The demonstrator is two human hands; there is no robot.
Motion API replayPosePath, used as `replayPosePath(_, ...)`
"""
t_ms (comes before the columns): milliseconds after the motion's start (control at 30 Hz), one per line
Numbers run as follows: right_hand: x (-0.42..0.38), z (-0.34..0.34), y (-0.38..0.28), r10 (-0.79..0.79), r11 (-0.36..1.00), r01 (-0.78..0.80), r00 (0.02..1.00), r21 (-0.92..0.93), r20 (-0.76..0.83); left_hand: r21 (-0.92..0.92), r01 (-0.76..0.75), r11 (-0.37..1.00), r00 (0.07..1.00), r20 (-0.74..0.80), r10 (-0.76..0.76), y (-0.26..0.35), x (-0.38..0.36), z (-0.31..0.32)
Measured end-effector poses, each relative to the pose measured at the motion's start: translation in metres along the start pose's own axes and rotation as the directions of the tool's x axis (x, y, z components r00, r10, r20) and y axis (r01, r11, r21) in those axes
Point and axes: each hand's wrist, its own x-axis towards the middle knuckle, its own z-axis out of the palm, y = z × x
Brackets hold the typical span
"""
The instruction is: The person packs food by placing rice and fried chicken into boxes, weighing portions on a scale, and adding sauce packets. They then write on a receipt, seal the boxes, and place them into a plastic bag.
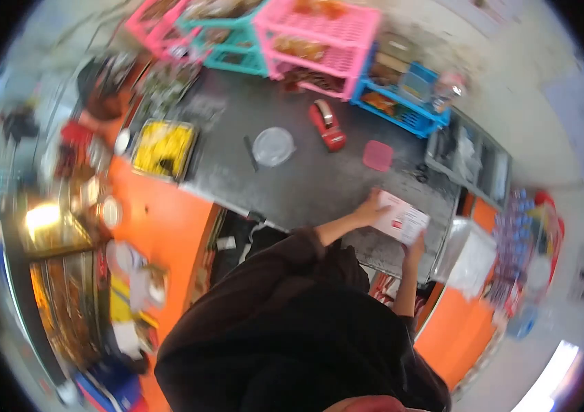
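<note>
A flat white-and-pink printed packet or folded card (402, 218) is held between my two hands over the dark worktop (292, 196). My left hand (371, 209) is closed on its left end, and my right hand (413, 248) grips the lower right edge. Blur keeps the print from being read. Beyond the packet lies a small pink square (378, 156). Farther left on the worktop are a red tape dispenser (327, 126), a round clear plastic lid or tub (273, 146) and a thin dark stick-like item (250, 153).
Pink (319, 44) and turquoise (237, 55) tiered racks and a blue basket (402, 110) line the back. To the left, a tray of yellow food (163, 149) sits by an orange counter (161, 213). On the right are a grey compartment tray (470, 158) and plastic bottles (515, 233).
</note>
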Motion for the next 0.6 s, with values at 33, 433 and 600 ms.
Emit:
replayPosePath(33,-0.005,-0.003,-0.012,-0.022,1.0,0.022,0.998,0.001,-0.053,-0.03,0.037,0.999,0.999,0.013,-0.036,0.018,0.004,0.006)
replayPosePath(433,-0.067,0.29,-0.052,-0.307,0.452,0.88,0.311,-0.149,0.9,-0.539,-0.104,0.836,0.618,-0.693,-0.37,-0.048,-0.255,-0.202)
replayPosePath(600,-0.1,0.44,0.025,-0.123,0.188,0.962,-0.177,0.198,0.977,-0.376,-0.339,0.862,-0.487,-0.715,-0.503,-0.098,-0.507,-0.19)
